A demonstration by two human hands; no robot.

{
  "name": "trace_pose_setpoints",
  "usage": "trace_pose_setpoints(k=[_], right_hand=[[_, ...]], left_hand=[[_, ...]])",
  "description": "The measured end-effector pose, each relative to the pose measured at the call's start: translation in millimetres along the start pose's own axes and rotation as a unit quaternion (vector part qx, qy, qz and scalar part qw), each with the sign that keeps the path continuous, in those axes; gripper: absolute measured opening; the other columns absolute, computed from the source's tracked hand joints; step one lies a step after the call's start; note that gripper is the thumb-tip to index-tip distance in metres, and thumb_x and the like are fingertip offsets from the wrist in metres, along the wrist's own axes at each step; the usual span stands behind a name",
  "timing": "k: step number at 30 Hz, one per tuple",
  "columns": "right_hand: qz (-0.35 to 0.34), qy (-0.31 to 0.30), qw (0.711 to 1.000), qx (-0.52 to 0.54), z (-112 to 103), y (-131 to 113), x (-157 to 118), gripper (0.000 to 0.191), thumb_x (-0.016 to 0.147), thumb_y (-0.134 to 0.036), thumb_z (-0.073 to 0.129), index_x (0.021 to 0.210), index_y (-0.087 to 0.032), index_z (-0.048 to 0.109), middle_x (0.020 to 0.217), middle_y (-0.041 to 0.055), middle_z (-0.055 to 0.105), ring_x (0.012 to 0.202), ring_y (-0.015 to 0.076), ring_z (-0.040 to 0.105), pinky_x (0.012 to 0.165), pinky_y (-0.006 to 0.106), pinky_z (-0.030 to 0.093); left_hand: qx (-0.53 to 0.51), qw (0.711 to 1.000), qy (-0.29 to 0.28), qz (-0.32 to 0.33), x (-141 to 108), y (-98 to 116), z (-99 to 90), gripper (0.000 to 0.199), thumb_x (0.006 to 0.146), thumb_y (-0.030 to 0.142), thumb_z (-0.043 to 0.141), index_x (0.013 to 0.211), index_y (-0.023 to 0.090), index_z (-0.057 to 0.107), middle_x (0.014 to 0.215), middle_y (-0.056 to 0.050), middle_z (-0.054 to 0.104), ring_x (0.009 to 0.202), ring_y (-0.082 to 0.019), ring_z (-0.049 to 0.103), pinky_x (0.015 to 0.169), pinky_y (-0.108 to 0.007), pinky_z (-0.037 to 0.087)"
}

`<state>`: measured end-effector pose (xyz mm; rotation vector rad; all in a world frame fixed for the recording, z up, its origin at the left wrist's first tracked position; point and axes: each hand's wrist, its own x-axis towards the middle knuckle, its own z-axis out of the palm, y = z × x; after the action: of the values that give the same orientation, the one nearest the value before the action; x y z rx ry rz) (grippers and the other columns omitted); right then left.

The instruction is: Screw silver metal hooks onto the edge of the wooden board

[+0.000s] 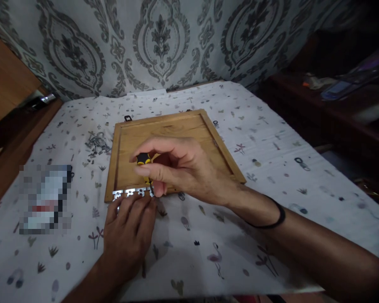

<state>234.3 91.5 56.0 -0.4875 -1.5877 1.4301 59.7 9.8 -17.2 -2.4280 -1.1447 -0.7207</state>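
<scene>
A wooden framed panel (167, 128) lies on the cloth-covered table, with a silver metal hinge strip (130, 192) along its near edge. My left hand (129, 227) rests palm down over that strip, fingers close together and bent onto it, holding it against the panel; the thumb is hidden. Above the strip's right end, my right hand (189, 170) pinches the black and yellow handle of a small screwdriver (143, 158). The screwdriver stands nearly upright, its shaft pointing down at the hinge. Whether its tip sits in a screw cannot be made out.
Loose screws and small metal parts (98, 143) lie left of the panel. Nearer me on that side is a pixelated object (47, 200). Dark metal loops (128, 118) show at the panel's far edge. A patterned curtain (161, 42) hangs behind; wooden furniture (12, 80) stands left.
</scene>
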Motion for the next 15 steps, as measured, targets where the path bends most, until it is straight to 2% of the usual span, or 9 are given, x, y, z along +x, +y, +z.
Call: trace_pose_setpoints(k=[3,7,11,13,15], right_hand=[[-0.006,0.037,0.999,0.023,4.0,4.5,0.8,0.023,0.082,-0.026,0.076,0.079,-0.017,0.056,0.071,-0.0064,0.053,0.047,0.0015,0.047,0.04,0.013,0.041],[0.001,0.039,0.999,0.033,4.5,5.9,0.6,0.029,0.082,-0.029,0.077,0.077,-0.019,0.051,0.069,-0.007,0.051,0.048,0.0024,0.045,0.039,0.013,0.041],[0.011,-0.008,1.0,-0.016,0.0,-0.7,-1.4,0.007,0.093,-0.023,0.063,0.097,-0.018,0.059,0.076,-0.0055,0.054,0.055,0.0038,0.054,0.051,0.015,0.051],[0.015,-0.032,0.999,-0.023,-1.9,-3.1,-2.1,0.014,0.097,-0.025,0.057,0.108,-0.017,0.061,0.079,-0.0041,0.058,0.059,0.0055,0.06,0.057,0.017,0.055],[0.017,-0.041,0.999,-0.002,-2.5,-2.6,-2.1,0.017,0.096,-0.027,0.058,0.109,-0.016,0.062,0.076,-0.0042,0.059,0.058,0.0065,0.062,0.057,0.019,0.056]], left_hand=[[0.002,1.0,0.003,0.0,1.1,0.2,-0.2,0.014,0.092,0.008,0.056,0.102,0.011,0.067,0.101,-0.013,0.074,0.096,-0.029,0.063,0.088,-0.045,0.044],[0.003,1.0,0.004,0.002,1.5,-0.4,0.2,0.014,0.093,0.009,0.056,0.102,0.011,0.066,0.1,-0.013,0.074,0.097,-0.029,0.062,0.087,-0.046,0.044],[0.003,1.0,0.011,0.003,1.3,-0.4,0.6,0.015,0.091,0.009,0.057,0.103,0.012,0.066,0.101,-0.012,0.074,0.096,-0.029,0.062,0.087,-0.045,0.044],[0.008,1.0,0.006,-0.002,1.4,-0.1,0.4,0.015,0.091,0.009,0.057,0.103,0.012,0.066,0.099,-0.012,0.074,0.095,-0.029,0.062,0.087,-0.045,0.044],[0.01,1.0,0.001,-0.004,1.5,0.2,0.0,0.015,0.092,0.01,0.057,0.103,0.012,0.066,0.097,-0.011,0.074,0.093,-0.029,0.062,0.087,-0.045,0.044]])
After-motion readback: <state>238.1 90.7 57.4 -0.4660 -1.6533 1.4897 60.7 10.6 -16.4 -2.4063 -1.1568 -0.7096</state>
